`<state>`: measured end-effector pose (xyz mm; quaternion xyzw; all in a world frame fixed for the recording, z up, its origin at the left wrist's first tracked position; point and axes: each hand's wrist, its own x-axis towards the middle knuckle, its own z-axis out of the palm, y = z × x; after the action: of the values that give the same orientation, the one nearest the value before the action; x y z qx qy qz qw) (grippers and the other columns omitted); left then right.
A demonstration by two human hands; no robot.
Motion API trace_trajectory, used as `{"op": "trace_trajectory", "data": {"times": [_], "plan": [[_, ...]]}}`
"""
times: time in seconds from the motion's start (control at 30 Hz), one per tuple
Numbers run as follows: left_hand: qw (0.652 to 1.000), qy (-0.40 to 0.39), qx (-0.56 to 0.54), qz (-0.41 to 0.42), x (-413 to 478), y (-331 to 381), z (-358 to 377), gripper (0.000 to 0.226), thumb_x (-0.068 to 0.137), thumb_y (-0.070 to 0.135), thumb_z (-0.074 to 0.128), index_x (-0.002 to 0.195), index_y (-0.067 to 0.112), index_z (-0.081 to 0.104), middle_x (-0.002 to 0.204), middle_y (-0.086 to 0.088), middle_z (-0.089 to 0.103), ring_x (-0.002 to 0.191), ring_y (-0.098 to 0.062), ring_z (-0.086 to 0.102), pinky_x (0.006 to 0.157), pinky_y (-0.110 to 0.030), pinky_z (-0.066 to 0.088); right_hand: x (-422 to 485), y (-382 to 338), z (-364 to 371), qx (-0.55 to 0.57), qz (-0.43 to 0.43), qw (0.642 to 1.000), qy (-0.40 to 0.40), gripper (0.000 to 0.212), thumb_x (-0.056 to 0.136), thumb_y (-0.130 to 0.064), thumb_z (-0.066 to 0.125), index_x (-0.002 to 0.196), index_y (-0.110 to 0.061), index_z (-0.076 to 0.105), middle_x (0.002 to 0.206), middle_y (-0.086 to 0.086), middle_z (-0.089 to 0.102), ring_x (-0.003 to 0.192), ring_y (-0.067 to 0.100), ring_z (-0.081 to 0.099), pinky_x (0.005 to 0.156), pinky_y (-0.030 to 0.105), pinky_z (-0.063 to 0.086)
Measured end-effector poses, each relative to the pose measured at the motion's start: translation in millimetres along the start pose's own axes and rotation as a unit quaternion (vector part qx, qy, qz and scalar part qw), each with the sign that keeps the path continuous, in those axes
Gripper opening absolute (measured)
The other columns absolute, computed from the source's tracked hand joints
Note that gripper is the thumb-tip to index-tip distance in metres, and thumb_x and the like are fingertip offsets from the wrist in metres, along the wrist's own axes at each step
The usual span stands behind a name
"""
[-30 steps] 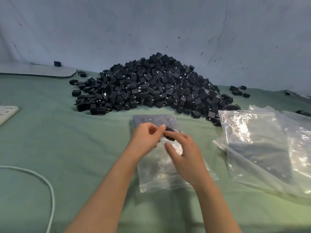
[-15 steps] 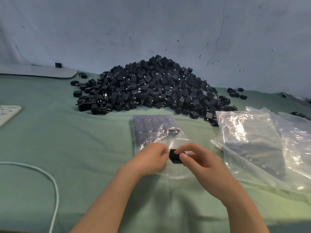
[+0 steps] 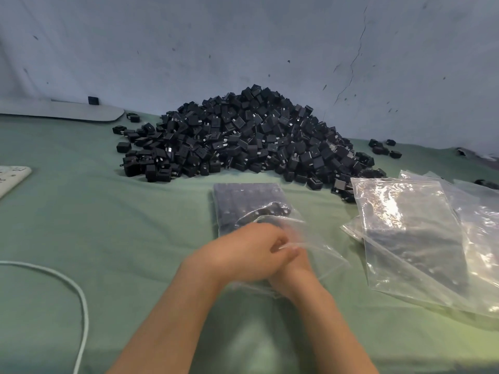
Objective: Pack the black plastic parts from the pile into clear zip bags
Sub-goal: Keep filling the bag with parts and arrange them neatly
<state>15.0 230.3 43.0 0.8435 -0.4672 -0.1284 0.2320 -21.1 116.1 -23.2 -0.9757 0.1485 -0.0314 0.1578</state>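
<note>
Head view, overlapping hands [image 3: 270, 255] on zip bag [image 3: 251, 203]

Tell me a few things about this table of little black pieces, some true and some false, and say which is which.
1. The left hand lies partly over the right hand. True.
2. The pile of black parts lies between the hands and the wall. True.
3. The zip bag at the hands is empty. False: rows of black parts show through it.
4. A stack of clear bags lies on the person's right. True.
5. The cloth under the pile is red. False: it is green.
</note>
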Motion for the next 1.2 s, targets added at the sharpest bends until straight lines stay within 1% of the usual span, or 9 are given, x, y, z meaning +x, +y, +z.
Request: {"op": "trace_trajectory", "data": {"times": [0.1, 0.23, 0.3, 0.4, 0.47, 0.53, 0.6, 0.9, 1.2], "plan": [[0.989, 0.104, -0.099, -0.036, 16.4, -20.3, -10.6, 0.029, 0.097, 0.04, 0.044, 0.108, 0.023, 0.066, 0.111, 0.006, 0.066, 0.1, -0.01, 0.06, 0.089, -0.03, 0.046, 10.7, 4.1, 6.7, -0.063, -0.044, 0.996, 0.037, 0.042, 0.097, -0.033, 0.037, 0.139, -0.032, 0.04, 0.149, -0.002, 0.035, 0.137, 0.018, 0.029, 0.113, 0.03, 0.018], [0.951, 0.242, -0.047, -0.188, 57.2, -71.4, -5.2, 0.041, 0.096, 0.032, 0.048, 0.135, 0.021, 0.05, 0.149, -0.008, 0.033, 0.137, -0.027, 0.029, 0.113, -0.034, 0.024, 12.9, 10.1, 8.3, -0.051, -0.054, 0.996, 0.049, 0.035, 0.095, -0.033, 0.039, 0.126, -0.041, 0.053, 0.149, -0.012, 0.034, 0.138, 0.01, 0.025, 0.114, 0.024, 0.009], [0.942, 0.224, -0.061, -0.242, 67.8, -86.3, 2.4, 0.049, 0.093, 0.036, 0.051, 0.14, 0.025, 0.043, 0.156, -0.012, 0.014, 0.143, -0.029, 0.012, 0.116, -0.035, 0.014, 9.3, 10.3, 6.0, -0.017, -0.044, 0.997, 0.059, 0.035, 0.092, -0.029, 0.037, 0.116, -0.035, 0.062, 0.137, -0.012, 0.045, 0.129, 0.013, 0.035, 0.11, 0.016, 0.013], [0.943, 0.207, -0.093, -0.243, 72.2, -98.4, 16.1, 0.054, 0.09, 0.041, 0.055, 0.141, 0.028, 0.042, 0.158, -0.011, 0.004, 0.145, -0.027, 0.005, 0.117, -0.035, 0.01, -1.1, 9.9, -3.6, 0.068, 0.041, 0.997, 0.011, 0.027, 0.097, -0.02, 0.041, 0.076, -0.02, 0.057, 0.083, -0.009, 0.05, 0.076, 0.007, 0.045, 0.073, 0.006, 0.031], [0.944, 0.205, -0.097, -0.239, 71.2, -101.8, 20.3, 0.054, 0.091, 0.042, 0.055, 0.141, 0.028, 0.041, 0.159, -0.009, 0.005, 0.145, -0.027, 0.005, 0.117, -0.036, 0.011, -0.7, 13.1, 1.4, 0.106, 0.057, 0.992, 0.044, 0.014, 0.097, -0.019, 0.045, 0.093, -0.018, 0.058, 0.098, 0.0, 0.055, 0.089, 0.014, 0.051, 0.078, 0.01, 0.032], [0.945, 0.206, -0.095, -0.235, 71.0, -103.6, 20.6, 0.055, 0.091, 0.042, 0.054, 0.142, 0.026, 0.04, 0.159, -0.008, 0.004, 0.145, -0.026, 0.006, 0.117, -0.036, 0.011, 8.0, 9.7, 3.7, 0.11, 0.058, 0.988, 0.089, 0.032, 0.098, -0.021, 0.044, 0.129, -0.015, 0.048, 0.129, 0.005, 0.051, 0.121, 0.021, 0.045, 0.104, 0.022, 0.028], [0.947, 0.202, -0.093, -0.234, 70.7, -103.4, 21.2, 0.056, 0.092, 0.042, 0.052, 0.143, 0.025, 0.037, 0.159, -0.008, 0.002, 0.145, -0.026, 0.005, 0.117, -0.035, 0.01, 21.5, 5.6, 4.9, 0.063, 0.085, 0.992, 0.062, 0.044, 0.099, -0.026, 0.043, 0.14, -0.011, 0.038, 0.14, 0.009, 0.044, 0.131, 0.023, 0.039, 0.11, 0.032, 0.027], [0.958, 0.148, -0.064, -0.236, 73.9, -109.7, 27.3, 0.067, 0.091, 0.056, 0.043, 0.15, 0.033, 0.018, 0.158, -0.005, -0.016, 0.146, -0.025, -0.011, 0.118, -0.04, -0.001, 45.2, 10.8, 17.3, 0.003, 0.105, 0.99, 0.093, 0.04, 0.096, -0.044, 0.043, 0.128, -0.023, 0.055, 0.13, 0.004, 0.054, 0.125, 0.021, 0.044, 0.107, 0.035, 0.033], [0.96, 0.147, -0.042, -0.234, 72.7, -109.9, 28.3, 0.072, 0.089, 0.058, 0.045, 0.15, 0.033, 0.017, 0.158, -0.006, -0.015, 0.146, -0.026, -0.006, 0.119, -0.041, 0.003, 45.8, 11.7, 4.4, 0.046, 0.079, 0.992, 0.089, 0.032, 0.095, -0.034, 0.045, 0.123, -0.034, 0.061, 0.12, -0.001, 0.064, 0.115, 0.017, 0.055, 0.099, 0.034, 0.044]]}}
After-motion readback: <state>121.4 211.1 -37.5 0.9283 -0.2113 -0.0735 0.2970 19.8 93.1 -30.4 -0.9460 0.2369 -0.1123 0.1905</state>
